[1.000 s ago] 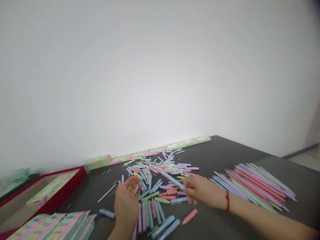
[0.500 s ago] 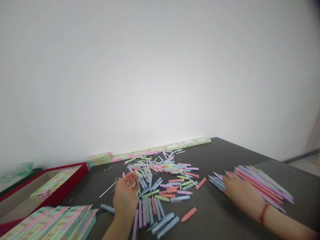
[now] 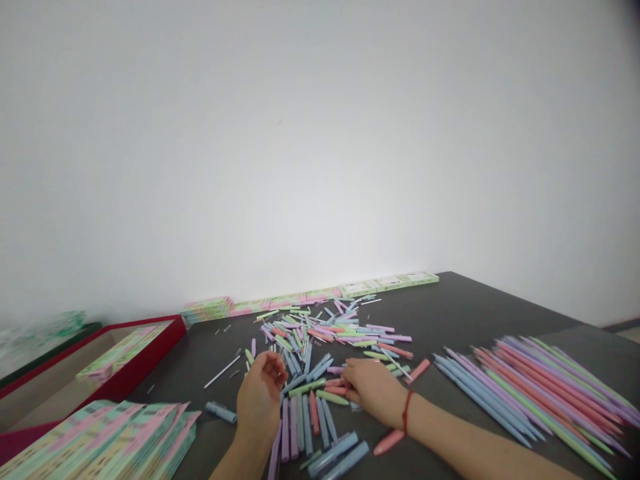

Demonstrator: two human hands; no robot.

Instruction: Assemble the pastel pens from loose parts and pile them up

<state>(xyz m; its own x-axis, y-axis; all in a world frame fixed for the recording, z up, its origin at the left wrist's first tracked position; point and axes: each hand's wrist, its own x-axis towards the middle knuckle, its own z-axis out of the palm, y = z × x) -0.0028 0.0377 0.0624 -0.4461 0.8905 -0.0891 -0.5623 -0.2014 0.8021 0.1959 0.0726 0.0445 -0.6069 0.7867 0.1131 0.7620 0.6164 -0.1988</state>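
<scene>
My left hand [image 3: 260, 397] is raised at the near left edge of a loose pile of pastel pen parts [image 3: 320, 333], palm turned right. Its fingers are half curled, and I see nothing held in them. My right hand [image 3: 377, 390], with a red cord at the wrist, reaches down into the pile's right side. Its fingertips are closed together beside short red pen parts [image 3: 337, 389]; what they grip, if anything, is hidden. Between the hands lie a green pen part [image 3: 307, 387] and a row of purple, blue and red barrels [image 3: 293, 427].
Long pastel pens [image 3: 540, 393] lie side by side at the right. A red open box [image 3: 150, 353] holding printed cartons is at the left, with flat printed packs [image 3: 110, 440] in front. Printed boxes [image 3: 320, 293] line the wall. A thin white stick [image 3: 223, 372] lies alone.
My right hand put a blue pen beside the long pens at the right, then came back empty to the pile. The left hand's fingers have curled in more. The view shifted slightly.
</scene>
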